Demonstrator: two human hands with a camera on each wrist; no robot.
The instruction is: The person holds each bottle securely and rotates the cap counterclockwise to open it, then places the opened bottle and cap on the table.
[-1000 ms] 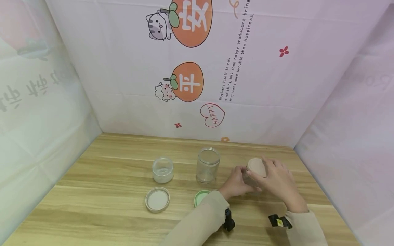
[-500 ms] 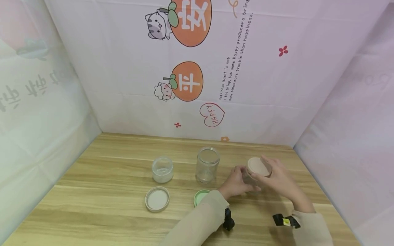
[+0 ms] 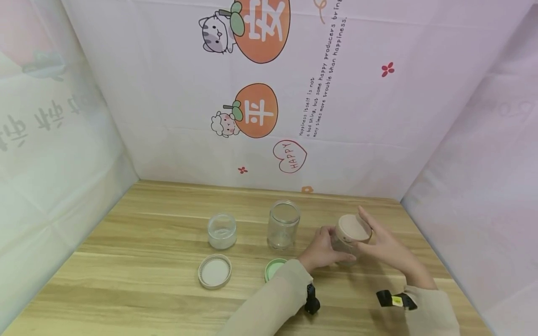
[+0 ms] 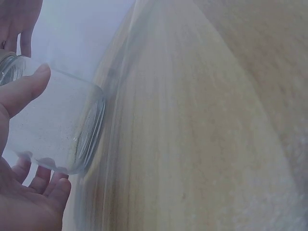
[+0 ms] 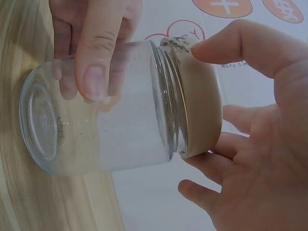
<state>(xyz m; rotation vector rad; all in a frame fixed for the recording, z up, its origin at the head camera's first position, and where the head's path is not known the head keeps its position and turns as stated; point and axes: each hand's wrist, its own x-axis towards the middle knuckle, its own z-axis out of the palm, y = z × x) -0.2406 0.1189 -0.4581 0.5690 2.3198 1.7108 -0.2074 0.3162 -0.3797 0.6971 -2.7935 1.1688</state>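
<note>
A clear glass jar with a beige lid on its mouth stands at the right of the table. Threads of the jar's neck show beside the lid's edge. My left hand grips the jar's body, thumb on the near side and fingers round the far side, as the left wrist view also shows. Around the lid curve the thumb and fingers of my right hand; in the right wrist view its thumb touches the lid's rim and some fingertips lie against the opposite side.
Left of the hands stand a tall lidless glass jar and a short glass jar. A beige lid lies inside up before the short jar. A green lid is partly behind the left sleeve. Printed cloth hangs behind.
My right hand has turned about the lid, its wrist swinging right and its fingers spreading a little. The left hand and the jar have stayed in place.
</note>
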